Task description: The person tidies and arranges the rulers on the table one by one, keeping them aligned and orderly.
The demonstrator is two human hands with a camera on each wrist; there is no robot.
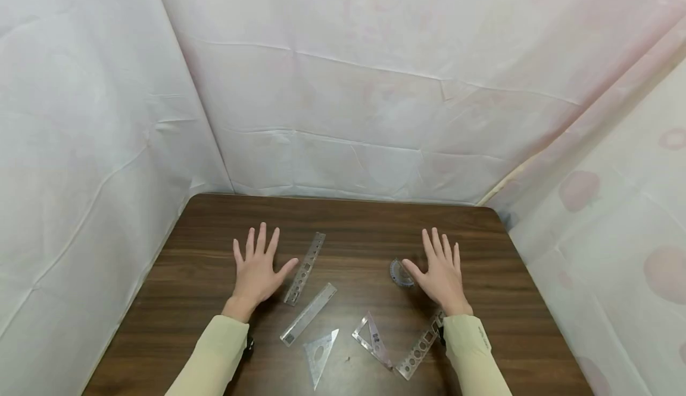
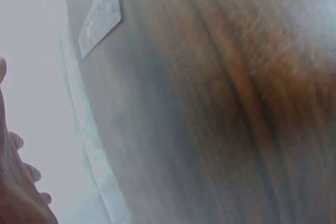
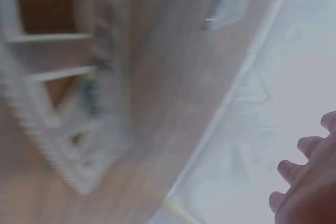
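Observation:
Both hands lie flat on a dark wooden table [image 1: 354,217], fingers spread and holding nothing. The left hand [image 1: 258,268] rests just left of a clear stencil ruler [image 1: 305,268]; its thumb nearly touches it. The right hand [image 1: 442,272] rests beside a small clear protractor [image 1: 400,273], thumb at its edge. Nearer me lie a plain clear ruler [image 1: 308,313], a small clear triangle [image 1: 320,354], a second set square [image 1: 373,339] and a shape stencil ruler [image 1: 421,347] by the right sleeve. The wrist views are blurred, showing wood grain and the fingertips [image 2: 16,182] [image 3: 304,182].
White and pale pink cloth [image 1: 343,86] walls the table in at the back, left and right. The far half of the tabletop holds nothing but the hands and two tools. The table's left edge [image 1: 145,283] meets the cloth.

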